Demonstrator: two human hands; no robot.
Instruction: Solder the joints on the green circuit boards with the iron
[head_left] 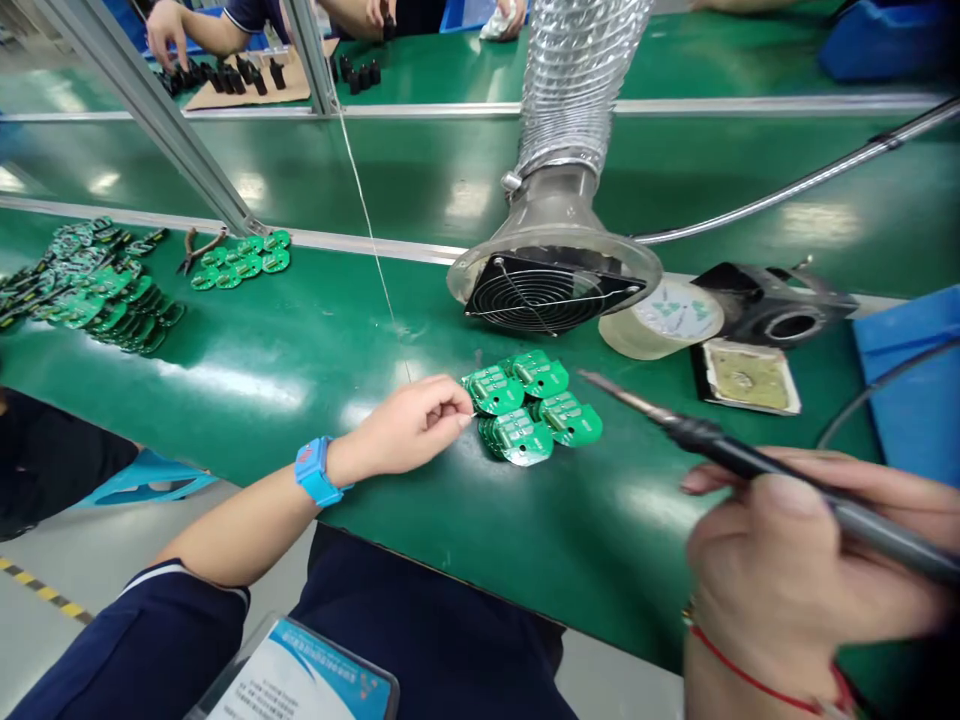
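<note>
My left hand (409,425), a blue watch on its wrist, pinches a thin solder wire (367,215) that runs down from above. Its fingertips are at the left edge of a panel of stacked green circuit boards (521,435), where a short bit of wire pokes out. Held like a pen, a soldering iron (712,440) lies in my right hand (795,560), which is slightly blurred. The iron's tip points left and stays a little apart from the boards, to their right.
Over the boards hangs a fume extractor (555,290) on a foil duct. Behind the iron are a sponge tray (750,378), a tape roll (660,320) and an iron holder (780,305). Board stacks (112,290) and pliers (199,248) lie left. Co-workers' hands (169,35) work across the bench.
</note>
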